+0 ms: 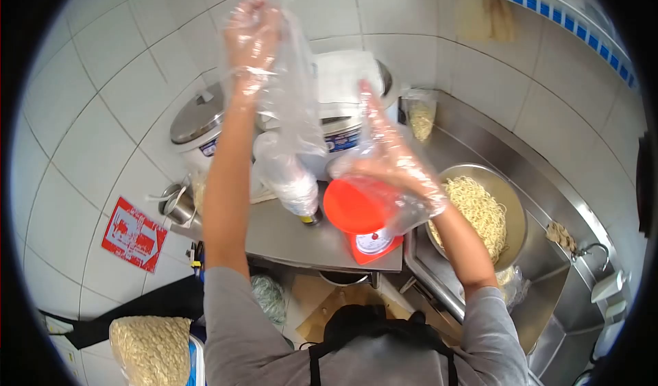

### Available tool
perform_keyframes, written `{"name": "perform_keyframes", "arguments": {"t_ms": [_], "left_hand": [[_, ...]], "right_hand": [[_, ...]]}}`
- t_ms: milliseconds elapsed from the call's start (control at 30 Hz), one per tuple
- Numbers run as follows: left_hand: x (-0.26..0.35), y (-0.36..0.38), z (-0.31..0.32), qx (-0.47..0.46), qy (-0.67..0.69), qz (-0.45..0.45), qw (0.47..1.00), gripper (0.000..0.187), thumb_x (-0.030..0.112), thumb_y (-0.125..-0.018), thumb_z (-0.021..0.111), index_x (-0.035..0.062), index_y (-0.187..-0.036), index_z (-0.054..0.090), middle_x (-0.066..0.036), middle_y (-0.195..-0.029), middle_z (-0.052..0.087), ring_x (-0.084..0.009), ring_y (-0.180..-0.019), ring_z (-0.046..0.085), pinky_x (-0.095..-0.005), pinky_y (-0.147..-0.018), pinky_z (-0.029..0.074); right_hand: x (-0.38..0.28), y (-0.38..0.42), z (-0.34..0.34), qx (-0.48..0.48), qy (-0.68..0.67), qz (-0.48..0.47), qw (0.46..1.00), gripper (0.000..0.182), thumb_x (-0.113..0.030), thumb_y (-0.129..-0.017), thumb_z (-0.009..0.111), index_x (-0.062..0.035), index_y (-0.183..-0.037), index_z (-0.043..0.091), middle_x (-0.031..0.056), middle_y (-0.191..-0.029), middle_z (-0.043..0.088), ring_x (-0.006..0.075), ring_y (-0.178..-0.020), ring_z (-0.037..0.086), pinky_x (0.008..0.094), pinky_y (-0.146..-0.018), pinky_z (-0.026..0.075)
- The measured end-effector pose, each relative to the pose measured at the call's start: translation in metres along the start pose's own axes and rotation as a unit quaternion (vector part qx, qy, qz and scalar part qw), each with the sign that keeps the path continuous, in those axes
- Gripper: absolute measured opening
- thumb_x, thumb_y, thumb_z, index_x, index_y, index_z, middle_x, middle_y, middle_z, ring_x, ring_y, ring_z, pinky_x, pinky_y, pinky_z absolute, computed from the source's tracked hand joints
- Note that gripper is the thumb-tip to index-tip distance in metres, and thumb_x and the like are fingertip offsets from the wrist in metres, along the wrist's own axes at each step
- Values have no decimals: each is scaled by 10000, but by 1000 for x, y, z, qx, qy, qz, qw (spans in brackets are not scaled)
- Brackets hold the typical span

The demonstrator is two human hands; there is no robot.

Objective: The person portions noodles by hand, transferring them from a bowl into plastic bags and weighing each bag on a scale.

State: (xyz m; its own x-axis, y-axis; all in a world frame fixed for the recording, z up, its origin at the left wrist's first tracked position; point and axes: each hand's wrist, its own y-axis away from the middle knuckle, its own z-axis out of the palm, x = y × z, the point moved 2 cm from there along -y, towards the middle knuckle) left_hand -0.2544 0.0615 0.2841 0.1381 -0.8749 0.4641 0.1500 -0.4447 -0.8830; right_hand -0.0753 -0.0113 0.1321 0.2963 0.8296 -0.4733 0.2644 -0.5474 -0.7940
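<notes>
My left hand point(252, 40), in a clear plastic glove, is raised high near the tiled wall with its fingers curled. From it hangs a long clear plastic bag point(298, 84). My right hand point(394, 156), also in a clear glove, is open, fingers stretched up and thumb apart. It is over the right side of a red kitchen scale point(356, 206) with a bowl on top and a round white dial. Loose clear film hangs about my right wrist. A plastic-wrapped bottle point(291, 180) with a dark cap end is left of the scale.
A large metal bowl of yellow noodles point(476, 215) stands at the sink on the right. Lidded white tubs point(195, 122) line the back. A small bag of noodles point(421, 117) is in the corner. A metal container point(179, 206) holds utensils at left. A large filled bag point(151, 348) sits lower left.
</notes>
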Motion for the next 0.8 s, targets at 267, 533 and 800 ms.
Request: {"name": "perform_keyframes", "arguments": {"t_ms": [267, 533, 800], "left_hand": [[-8, 131, 84, -33, -55, 62, 996, 435, 222, -815, 666, -54, -1122, 528, -137, -876, 647, -242, -786, 625, -361, -734, 493], [-19, 265, 161, -297, 135, -337, 883, 185, 100, -873, 585, -19, -1013, 567, -67, -828, 618, -183, -752, 596, -315, -737, 482], [-1, 314, 210, -194, 401, -536, 717, 147, 135, -919, 532, 21, -1009, 512, -60, -928, 574, -187, -866, 577, -347, -814, 494]], "right_hand": [[36, 36, -60, 275, -27, 219, 936, 273, -16, -741, 551, -7, -1005, 624, 107, -823, 643, 147, -705, 593, 288, -665, 478], [31, 122, -147, 210, -208, 408, 864, 184, -135, -862, 545, -23, -994, 605, 50, -895, 638, 139, -774, 595, 282, -678, 484], [59, 229, -196, 148, -332, 450, 816, 366, -231, -853, 654, -33, -1144, 553, 47, -1036, 616, 114, -944, 564, 257, -815, 453]]}}
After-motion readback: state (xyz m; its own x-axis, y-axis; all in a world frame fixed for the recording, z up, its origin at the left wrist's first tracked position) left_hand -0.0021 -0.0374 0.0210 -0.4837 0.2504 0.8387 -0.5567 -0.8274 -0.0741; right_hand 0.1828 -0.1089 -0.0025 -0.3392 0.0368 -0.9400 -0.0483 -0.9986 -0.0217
